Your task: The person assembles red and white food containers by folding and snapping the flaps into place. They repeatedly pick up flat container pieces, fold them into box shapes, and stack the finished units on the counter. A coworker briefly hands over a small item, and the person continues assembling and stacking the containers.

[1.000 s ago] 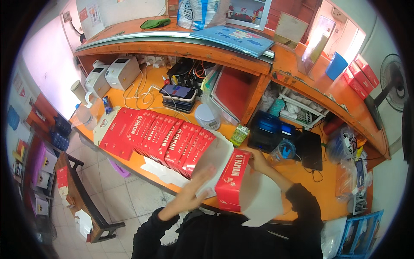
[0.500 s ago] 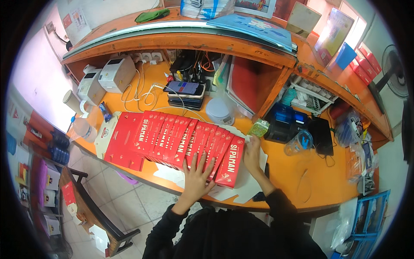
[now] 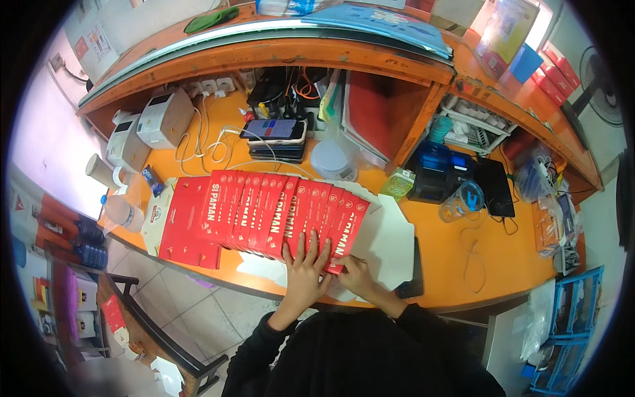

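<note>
**Both hands flat on a fan of red cartons at the desk's near edge**

A row of flat red cartons (image 3: 264,215) lies overlapped like a spread deck across the near side of the orange desk (image 3: 476,264), running from the left end toward the middle. The left hand (image 3: 305,270) rests palm-down on the lower edge of the rightmost cartons, fingers (image 3: 311,248) spread apart and laid straight over the red card. The right hand (image 3: 354,274) sits just beside it at the bottom right corner of the last carton, fingers curled loosely together against the carton's edge; whether it pinches the card I cannot tell. Under the right end of the row a sheet of white paper (image 3: 390,241) shows. Behind the cartons stands a round clear plastic tub (image 3: 331,159), and beyond that a stack of phones (image 3: 274,135) with a white cable. To the left are two white label printers (image 3: 149,126) and a plastic bottle (image 3: 122,213). To the right sit a black device (image 3: 440,175) and a clear cup (image 3: 462,202).
</note>
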A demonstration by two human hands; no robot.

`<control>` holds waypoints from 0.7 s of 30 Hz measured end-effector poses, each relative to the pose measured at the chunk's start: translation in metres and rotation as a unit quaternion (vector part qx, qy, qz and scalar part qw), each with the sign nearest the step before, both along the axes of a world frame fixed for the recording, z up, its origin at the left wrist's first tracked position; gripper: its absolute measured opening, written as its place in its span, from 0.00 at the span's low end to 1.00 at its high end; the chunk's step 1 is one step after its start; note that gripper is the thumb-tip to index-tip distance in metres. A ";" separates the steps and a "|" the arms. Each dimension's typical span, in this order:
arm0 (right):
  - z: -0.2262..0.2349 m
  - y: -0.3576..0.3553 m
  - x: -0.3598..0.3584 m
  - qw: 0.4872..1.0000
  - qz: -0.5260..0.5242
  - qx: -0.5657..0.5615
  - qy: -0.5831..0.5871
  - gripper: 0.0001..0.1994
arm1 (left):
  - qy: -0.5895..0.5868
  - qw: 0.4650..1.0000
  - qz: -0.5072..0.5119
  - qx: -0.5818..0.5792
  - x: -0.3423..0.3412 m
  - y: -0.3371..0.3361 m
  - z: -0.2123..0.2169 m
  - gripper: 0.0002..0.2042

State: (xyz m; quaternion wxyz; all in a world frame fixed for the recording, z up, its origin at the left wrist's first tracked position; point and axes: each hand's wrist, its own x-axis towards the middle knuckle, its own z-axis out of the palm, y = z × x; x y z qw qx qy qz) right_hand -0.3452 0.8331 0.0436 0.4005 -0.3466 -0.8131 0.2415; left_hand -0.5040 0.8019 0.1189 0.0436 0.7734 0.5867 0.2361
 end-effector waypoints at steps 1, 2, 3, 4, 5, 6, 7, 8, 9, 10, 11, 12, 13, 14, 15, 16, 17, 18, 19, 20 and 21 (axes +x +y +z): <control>-0.007 -0.004 -0.006 0.994 -0.036 -0.065 0.083 0.19 | 0.013 1.000 0.002 0.001 -0.001 0.001 0.000 0.35; -0.012 -0.007 -0.012 0.977 -0.060 -0.141 0.149 0.19 | 0.030 1.000 0.005 -0.001 -0.002 0.002 0.000 0.35; -0.015 -0.012 -0.020 0.946 -0.079 -0.225 0.222 0.20 | 0.013 1.000 0.004 0.005 -0.003 0.003 0.000 0.35; -0.015 -0.014 -0.022 0.961 -0.073 -0.166 0.211 0.22 | 0.000 1.000 0.002 0.008 -0.004 0.003 0.001 0.35; -0.013 -0.017 -0.026 0.955 -0.051 -0.145 0.255 0.22 | -0.011 1.000 0.005 0.012 -0.005 0.003 0.002 0.34; -0.009 -0.020 -0.028 0.935 -0.045 -0.124 0.328 0.21 | -0.027 1.000 0.007 0.005 -0.004 0.003 0.002 0.34; -0.003 -0.020 -0.027 0.936 -0.051 -0.131 0.322 0.18 | -0.021 1.000 0.002 0.000 -0.004 0.002 0.003 0.34; 0.004 -0.020 -0.025 0.946 -0.083 -0.160 0.268 0.15 | -0.019 1.000 0.004 0.000 -0.004 0.002 0.003 0.34; 0.010 -0.015 -0.020 0.955 -0.061 -0.210 0.200 0.14 | -0.016 1.000 -0.006 -0.002 -0.004 0.002 0.003 0.34; 0.016 -0.010 -0.016 0.963 -0.021 -0.234 0.132 0.12 | -0.007 1.000 -0.005 -0.001 -0.004 0.002 0.003 0.34; 0.020 -0.005 -0.012 0.967 0.027 -0.244 0.064 0.11 | -0.031 0.999 0.008 0.003 -0.005 0.002 0.003 0.34; 0.021 -0.003 -0.012 0.966 0.018 -0.258 0.011 0.11 | -0.051 0.999 0.013 0.003 -0.006 0.003 0.002 0.34; 0.019 0.000 -0.013 0.969 0.008 -0.247 0.018 0.11 | -0.069 0.997 0.023 0.012 -0.008 0.005 0.002 0.34; 0.016 0.001 -0.016 0.971 -0.002 -0.238 0.024 0.12 | -0.069 0.997 0.031 0.016 -0.009 0.006 0.001 0.35; 0.011 0.000 -0.019 0.976 -0.006 -0.213 0.051 0.12 | -0.060 0.998 0.018 0.007 -0.010 0.006 0.001 0.35; 0.004 -0.002 -0.028 0.978 -0.027 -0.199 0.053 0.13 | -0.048 0.999 0.016 0.004 -0.009 0.008 0.001 0.35; -0.004 -0.004 -0.038 0.982 -0.043 -0.168 0.075 0.13 | -0.025 0.999 0.009 -0.038 -0.008 0.009 0.002 0.35; -0.009 -0.004 -0.042 0.987 -0.041 -0.121 0.101 0.13 | -0.025 0.999 0.008 -0.039 -0.006 0.010 0.003 0.36; -0.013 -0.003 -0.043 0.982 -0.036 -0.154 0.101 0.13 | -0.040 0.999 0.016 -0.003 -0.005 0.010 0.004 0.36; -0.015 -0.002 -0.042 0.980 -0.015 -0.172 0.104 0.12 | -0.051 0.999 0.017 0.008 -0.004 0.008 0.005 0.36; -0.014 -0.002 -0.038 0.977 0.001 -0.185 0.110 0.12 | -0.056 0.998 0.015 -0.022 -0.007 0.006 0.006 0.36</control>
